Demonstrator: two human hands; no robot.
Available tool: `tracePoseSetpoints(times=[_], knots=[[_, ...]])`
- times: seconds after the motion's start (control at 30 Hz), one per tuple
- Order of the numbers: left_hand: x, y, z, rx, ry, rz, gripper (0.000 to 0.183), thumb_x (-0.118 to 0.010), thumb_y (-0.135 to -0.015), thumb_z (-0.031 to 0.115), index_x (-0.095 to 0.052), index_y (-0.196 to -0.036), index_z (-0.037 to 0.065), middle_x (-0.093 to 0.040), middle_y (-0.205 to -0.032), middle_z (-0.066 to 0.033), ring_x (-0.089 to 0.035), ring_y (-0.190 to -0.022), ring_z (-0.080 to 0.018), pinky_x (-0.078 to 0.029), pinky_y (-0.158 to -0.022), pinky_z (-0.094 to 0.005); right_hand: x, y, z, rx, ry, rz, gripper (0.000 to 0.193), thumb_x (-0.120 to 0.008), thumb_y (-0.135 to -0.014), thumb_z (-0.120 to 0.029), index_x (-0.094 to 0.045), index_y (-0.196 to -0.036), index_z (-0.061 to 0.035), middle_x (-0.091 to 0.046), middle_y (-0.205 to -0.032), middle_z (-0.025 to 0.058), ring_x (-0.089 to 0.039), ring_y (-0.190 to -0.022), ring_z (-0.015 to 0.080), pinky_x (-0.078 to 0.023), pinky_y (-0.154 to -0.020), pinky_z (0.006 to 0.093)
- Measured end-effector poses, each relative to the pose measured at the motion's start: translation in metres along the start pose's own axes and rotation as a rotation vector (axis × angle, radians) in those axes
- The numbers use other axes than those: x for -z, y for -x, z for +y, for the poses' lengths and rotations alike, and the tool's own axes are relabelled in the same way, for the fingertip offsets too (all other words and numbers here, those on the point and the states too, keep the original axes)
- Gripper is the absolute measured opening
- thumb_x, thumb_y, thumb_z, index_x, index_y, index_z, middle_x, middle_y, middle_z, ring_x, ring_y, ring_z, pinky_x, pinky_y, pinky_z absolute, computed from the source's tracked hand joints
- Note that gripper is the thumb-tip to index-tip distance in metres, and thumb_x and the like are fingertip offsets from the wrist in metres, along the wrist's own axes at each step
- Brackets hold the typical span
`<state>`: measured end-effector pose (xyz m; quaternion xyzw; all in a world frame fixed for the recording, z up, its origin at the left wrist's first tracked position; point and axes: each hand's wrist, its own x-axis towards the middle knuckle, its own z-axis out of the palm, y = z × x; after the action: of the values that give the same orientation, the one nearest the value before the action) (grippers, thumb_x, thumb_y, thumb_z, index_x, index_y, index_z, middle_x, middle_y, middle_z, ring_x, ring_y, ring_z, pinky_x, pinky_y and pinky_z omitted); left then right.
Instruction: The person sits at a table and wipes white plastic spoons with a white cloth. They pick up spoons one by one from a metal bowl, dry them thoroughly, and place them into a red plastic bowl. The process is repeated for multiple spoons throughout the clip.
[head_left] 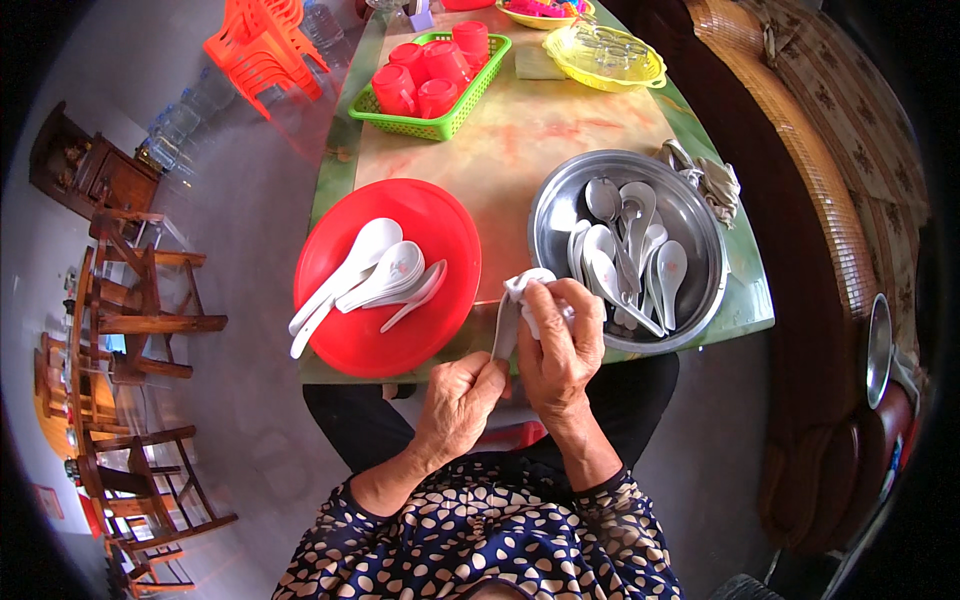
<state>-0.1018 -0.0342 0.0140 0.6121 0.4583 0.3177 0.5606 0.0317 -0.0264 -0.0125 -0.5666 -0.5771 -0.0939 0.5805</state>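
My left hand (460,403) is closed round the handle of a soup spoon (506,328), just over the table's near edge. A white cloth (530,288) is bunched in my right hand (562,345), wrapped over the spoon's bowl end, which it hides. To the left, a round red plate (440,235) carries several white soup spoons (392,270), laid with their handles toward the lower left. On the right stands a steel basin (708,290) with several more white spoons (672,265) and at least one metal spoon (602,200) heaped inside.
Farther back on the table (520,150) are a green basket (440,128) of red cups (445,62) and a yellow basket (600,80) of clear glasses. A crumpled grey cloth (718,185) lies beside the basin. Wooden chairs (150,320) stand left; a brown sofa (800,250) runs along the right.
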Motion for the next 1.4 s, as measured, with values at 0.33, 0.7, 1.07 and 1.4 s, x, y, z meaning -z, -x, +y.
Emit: tracePoseSetpoints(times=[0.33, 0.7, 1.07, 1.4], knots=[[-0.002, 0.007, -0.014, 0.053, 0.013, 0.06, 0.029, -0.051, -0.092, 0.016, -0.055, -0.068, 0.0, -0.047, -0.054, 0.0001, -0.04, -0.05, -0.0057, -0.033, -0.046, -0.0244, 0.021, 0.003, -0.013, -0.154, -0.217, -0.423, 0.033, -0.065, -0.065, 0.006, -0.065, -0.097, -0.002, -0.059, -0.096, 0.013, -0.061, -0.085, 0.0296, -0.051, -0.074, 0.0347], [0.002, 0.014, -0.008, 0.136, 0.088, 0.056, 0.03, -0.052, -0.092, 0.018, -0.057, -0.068, 0.002, -0.046, -0.052, 0.003, -0.04, -0.046, -0.0041, -0.031, -0.043, -0.0213, 0.005, 0.001, -0.008, 0.029, -0.102, -0.243, 0.035, -0.067, -0.061, 0.003, -0.065, -0.095, -0.0051, -0.057, -0.095, 0.0091, -0.056, -0.075, 0.0266, -0.049, -0.063, 0.0342], [-0.003, 0.017, -0.008, 0.052, 0.032, 0.017, 0.029, -0.053, -0.091, 0.017, -0.057, -0.069, -0.002, -0.051, -0.056, -0.0014, -0.043, -0.052, -0.0064, -0.036, -0.048, -0.0247, 0.004, 0.011, -0.013, -0.084, 0.09, -0.058, 0.04, -0.063, -0.066, 0.011, -0.064, -0.104, -0.0014, -0.054, -0.099, 0.0151, -0.059, -0.084, 0.0297, -0.05, -0.071, 0.0346], [0.003, 0.014, -0.019, 0.083, 0.082, 0.024, 0.028, -0.052, -0.092, 0.018, -0.06, -0.075, -0.002, -0.052, -0.058, -0.0011, -0.044, -0.053, -0.0059, -0.036, -0.048, -0.0246, 0.036, 0.009, -0.013, -0.264, -0.479, -0.593, 0.032, -0.062, -0.068, 0.006, -0.064, -0.099, -0.0026, -0.058, -0.094, 0.0122, -0.061, -0.083, 0.0329, -0.051, -0.072, 0.0361]])
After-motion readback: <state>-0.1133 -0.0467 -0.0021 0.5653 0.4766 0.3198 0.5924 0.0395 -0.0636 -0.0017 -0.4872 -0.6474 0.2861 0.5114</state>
